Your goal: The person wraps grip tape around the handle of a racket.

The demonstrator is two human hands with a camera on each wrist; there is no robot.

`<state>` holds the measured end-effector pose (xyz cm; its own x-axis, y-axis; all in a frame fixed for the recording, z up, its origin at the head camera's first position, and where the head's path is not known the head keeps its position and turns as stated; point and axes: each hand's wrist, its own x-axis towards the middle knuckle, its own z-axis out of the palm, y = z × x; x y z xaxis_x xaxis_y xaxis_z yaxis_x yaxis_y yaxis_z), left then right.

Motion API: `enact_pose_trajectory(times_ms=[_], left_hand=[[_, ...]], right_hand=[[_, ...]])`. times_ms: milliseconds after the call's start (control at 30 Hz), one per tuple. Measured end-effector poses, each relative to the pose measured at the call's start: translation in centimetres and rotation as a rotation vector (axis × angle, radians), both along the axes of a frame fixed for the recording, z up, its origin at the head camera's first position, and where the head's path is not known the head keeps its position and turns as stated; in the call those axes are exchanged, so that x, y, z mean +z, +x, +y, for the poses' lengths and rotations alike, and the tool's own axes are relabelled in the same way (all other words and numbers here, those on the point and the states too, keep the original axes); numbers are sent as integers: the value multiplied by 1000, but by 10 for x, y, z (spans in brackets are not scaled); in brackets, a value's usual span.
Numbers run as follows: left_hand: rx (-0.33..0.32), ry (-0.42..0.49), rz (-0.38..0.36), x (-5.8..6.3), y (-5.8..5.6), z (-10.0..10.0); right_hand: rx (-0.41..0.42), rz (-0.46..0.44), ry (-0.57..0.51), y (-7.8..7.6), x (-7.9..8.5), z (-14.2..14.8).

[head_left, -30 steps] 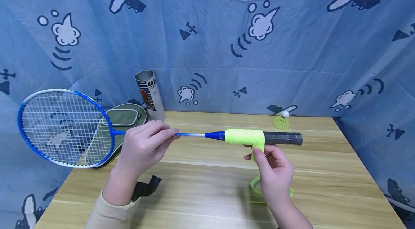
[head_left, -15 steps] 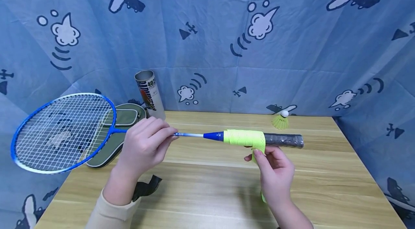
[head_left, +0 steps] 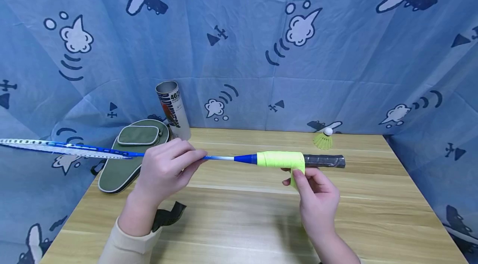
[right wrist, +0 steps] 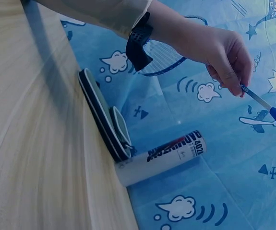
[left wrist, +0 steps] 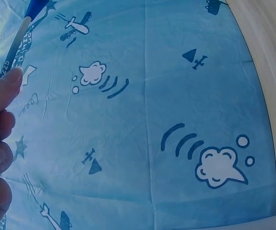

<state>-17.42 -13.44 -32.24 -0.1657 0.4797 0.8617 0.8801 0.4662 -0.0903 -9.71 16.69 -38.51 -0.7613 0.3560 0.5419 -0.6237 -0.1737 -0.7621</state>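
A blue and white badminton racket (head_left: pixel 244 159) is held level above the table, its head at the left seen nearly edge-on. My left hand (head_left: pixel 168 168) grips the shaft between thumb and curled fingers; the left wrist view shows those fingertips round the shaft (left wrist: pixel 13 52). Neon yellow grip tape (head_left: pixel 280 159) covers the handle's front part, and the black handle end (head_left: pixel 325 161) is bare of it. My right hand (head_left: pixel 317 197) pinches the tape's hanging strip just below the handle. The right wrist view shows the left hand (right wrist: pixel 229 60) on the shaft, not the right hand.
Behind the left hand lies a green racket-shaped case (head_left: pixel 123 164), beside an upright shuttlecock tube (head_left: pixel 175 112). A yellow shuttlecock (head_left: pixel 324 139) sits at the table's back edge. The wooden table (head_left: pixel 231 222) meets a blue printed curtain (head_left: pixel 239 48). A black strap (head_left: pixel 168 216) hangs at the left wrist.
The racket has turned about its shaft, so its head went from face-on to nearly edge-on. The loose tape loop below the right hand has dropped out of sight. Both hands stay in place.
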Motion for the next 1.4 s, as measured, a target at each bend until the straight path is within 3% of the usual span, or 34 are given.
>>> enact_pose_trajectory(times_ms=[167, 567, 867, 1000, 1200, 1400], left_hand=[[12, 3, 5, 0, -1, 0], [32, 1, 10, -1, 0, 2], [18, -67, -89, -2, 1, -2], [25, -58, -89, -2, 1, -2], [54, -47, -81, -2, 1, -2], [63, -27, -63, -1, 0, -3]], right_hand=[[46, 36, -1, 0, 0, 0], [-47, -104, 25, 1, 2, -1], [-36, -62, 12, 0, 0, -1], [-45, -81, 19, 1, 0, 0], [18, -18, 10, 2, -1, 2], [24, 22, -8, 0, -1, 2]])
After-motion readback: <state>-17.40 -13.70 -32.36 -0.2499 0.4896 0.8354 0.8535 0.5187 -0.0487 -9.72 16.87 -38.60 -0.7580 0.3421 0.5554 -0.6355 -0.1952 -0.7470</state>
